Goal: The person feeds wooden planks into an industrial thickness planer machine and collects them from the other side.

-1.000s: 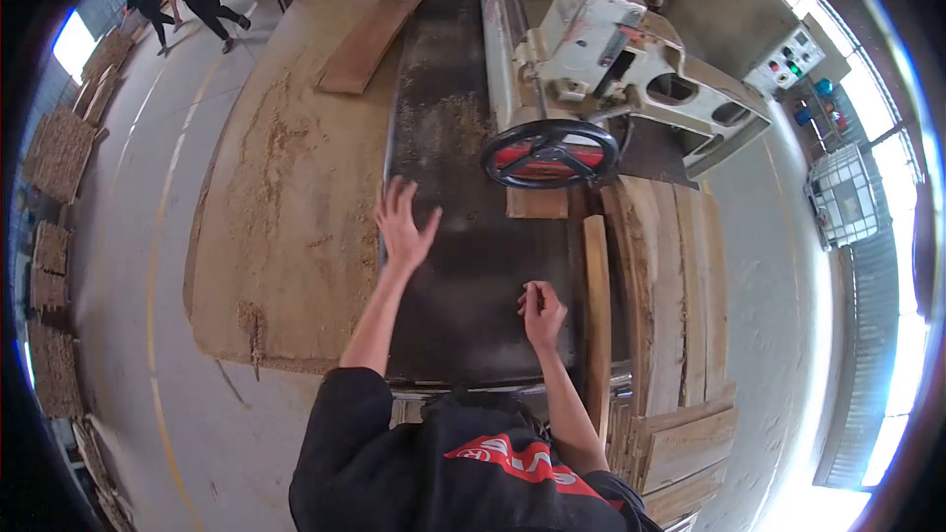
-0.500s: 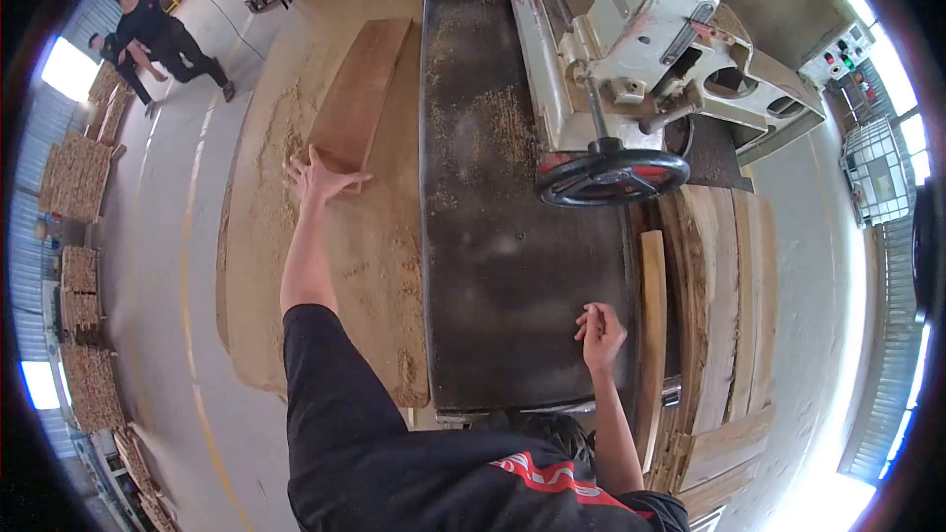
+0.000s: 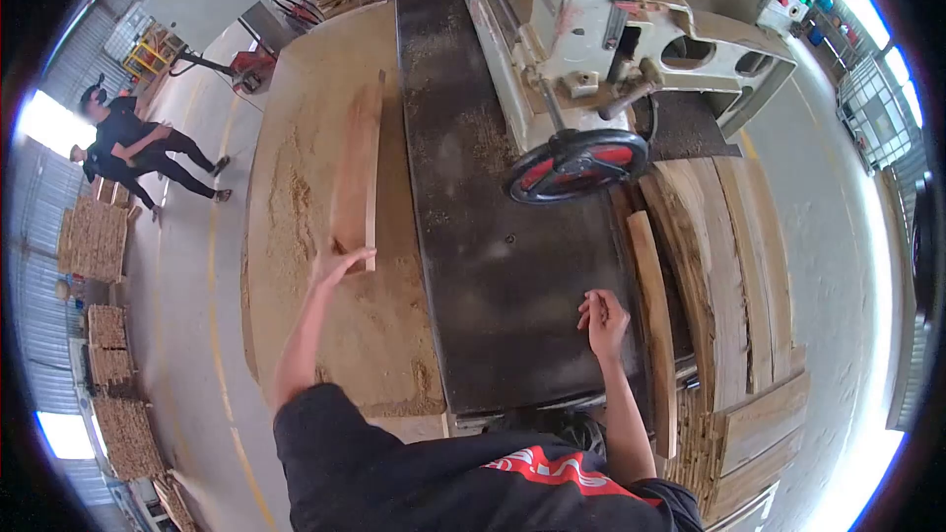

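A long reddish-brown board (image 3: 357, 172) lies lengthwise on the sawdust-strewn wooden table (image 3: 286, 305). At its near end my left hand (image 3: 340, 263) grips it, thumb on the right edge and the other fingers largely hidden at the left side. Over the dark metal machine bed (image 3: 512, 325) hangs my right hand (image 3: 603, 320), fingers curled and nothing visible in them. Just right of that hand is a narrow wooden strip (image 3: 653, 335).
The white machine (image 3: 581, 30) with a black-and-red handwheel (image 3: 576, 167) stands ahead on the right. Stacked planks (image 3: 734, 266) lie at right. Two people (image 3: 148, 148) stand at far left, near wood piles (image 3: 94, 241) and a pallet jack (image 3: 251, 69).
The board and my left hand have come nearer to me, and the board is turned straighter. My left hand has closed from spread fingers onto its end. The camera view has shifted.
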The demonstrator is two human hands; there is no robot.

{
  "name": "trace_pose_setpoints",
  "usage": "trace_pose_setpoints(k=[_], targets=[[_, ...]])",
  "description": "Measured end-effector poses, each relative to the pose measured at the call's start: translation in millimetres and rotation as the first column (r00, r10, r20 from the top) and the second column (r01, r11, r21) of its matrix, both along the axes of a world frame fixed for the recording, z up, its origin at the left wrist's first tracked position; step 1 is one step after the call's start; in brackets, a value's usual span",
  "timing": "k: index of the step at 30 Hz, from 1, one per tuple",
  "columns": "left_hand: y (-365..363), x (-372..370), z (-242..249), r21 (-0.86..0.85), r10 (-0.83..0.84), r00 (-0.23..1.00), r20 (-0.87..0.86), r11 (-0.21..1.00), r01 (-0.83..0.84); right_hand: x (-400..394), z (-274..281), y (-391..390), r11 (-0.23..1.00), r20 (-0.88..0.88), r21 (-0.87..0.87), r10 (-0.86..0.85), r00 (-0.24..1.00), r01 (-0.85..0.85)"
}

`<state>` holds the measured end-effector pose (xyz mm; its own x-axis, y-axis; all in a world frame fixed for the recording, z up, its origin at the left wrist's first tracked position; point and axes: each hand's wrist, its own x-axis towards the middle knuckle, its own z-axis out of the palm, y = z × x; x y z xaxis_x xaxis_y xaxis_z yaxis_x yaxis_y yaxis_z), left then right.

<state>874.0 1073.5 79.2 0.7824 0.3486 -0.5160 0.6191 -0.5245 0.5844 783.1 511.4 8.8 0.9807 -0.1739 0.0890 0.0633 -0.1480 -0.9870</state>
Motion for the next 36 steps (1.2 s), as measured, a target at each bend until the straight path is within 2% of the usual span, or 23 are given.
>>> trace_pose_setpoints(k=[1,2,4,6,7,10,11,13,15,18,19,22,24,27,30,33,36], targets=[[-7,-26,1,-0.198,0.025,1.000,0.008,0.980,-0.023,0,-1,-1,1.000,-0.010,0.006,0.007,1.000,-0.007],[-17,-58,0,-0.361,0.118,0.993,0.029,0.927,-0.100,0,-3,0,1.000,-0.012,0.012,0.006,1.000,-0.006],[-45,-126,-11,-0.658,0.326,0.945,0.015,0.715,-0.236,1,-4,-1,1.000,-0.024,0.016,0.026,0.999,-0.025],[-98,-182,-9,-0.936,0.442,0.895,-0.052,0.291,-0.198,1,-1,-3,0.998,-0.012,0.004,0.058,0.998,-0.058],[-129,-207,-7,-0.989,0.489,0.866,-0.099,0.049,-0.140,0,0,-4,0.997,-0.006,-0.002,0.077,0.997,-0.077],[-207,-267,-11,-0.986,0.558,0.825,-0.085,-0.164,0.010,1,-20,-8,0.992,0.064,-0.011,0.123,0.990,-0.123],[-231,-281,-14,-0.974,0.598,0.795,-0.103,-0.224,0.042,0,-20,-9,0.989,0.037,-0.006,0.149,0.988,-0.149],[-272,-306,-14,-0.948,0.614,0.784,-0.092,-0.296,0.120,-4,-15,-13,0.980,-0.017,0.000,0.200,0.980,-0.200],[-305,-321,3,-0.923,0.573,0.819,-0.010,-0.321,0.213,-5,-21,-17,0.970,-0.038,0.041,0.241,0.970,-0.240],[-339,-341,10,-0.781,0.575,0.818,0.005,-0.509,0.363,-22,-24,-25,0.953,-0.083,0.146,0.280,0.957,-0.266],[-344,-348,4,-0.789,0.578,0.816,0.007,-0.499,0.360,-30,-23,-28,0.946,-0.103,0.189,0.285,0.953,-0.263],[-359,-377,-8,-0.806,0.591,0.807,0.004,-0.476,0.352,-56,-21,-40,0.953,-0.099,0.078,0.300,0.949,-0.293],[-366,-387,-6,-0.808,0.604,0.797,0.027,-0.456,0.374,-72,-19,-46,0.947,-0.116,0.093,0.318,0.941,-0.309],[-379,-405,3,-0.843,0.638,0.768,-0.060,-0.444,0.302,-91,-17,-58,0.938,-0.101,0.043,0.346,0.933,-0.343],[-382,-421,-1,-0.879,0.676,0.734,-0.071,-0.390,0.274,-106,-16,-67,0.932,-0.083,0.035,0.362,0.929,-0.360],[-383,-436,-13,-0.848,0.695,0.704,-0.143,-0.454,0.275,-114,-23,-71,0.934,-0.111,0.108,0.351,0.930,-0.340],[-380,-449,-25,-0.958,0.679,0.730,-0.069,-0.251,0.142,-123,-18,-69,0.936,-0.124,0.135,0.342,0.932,-0.325]])
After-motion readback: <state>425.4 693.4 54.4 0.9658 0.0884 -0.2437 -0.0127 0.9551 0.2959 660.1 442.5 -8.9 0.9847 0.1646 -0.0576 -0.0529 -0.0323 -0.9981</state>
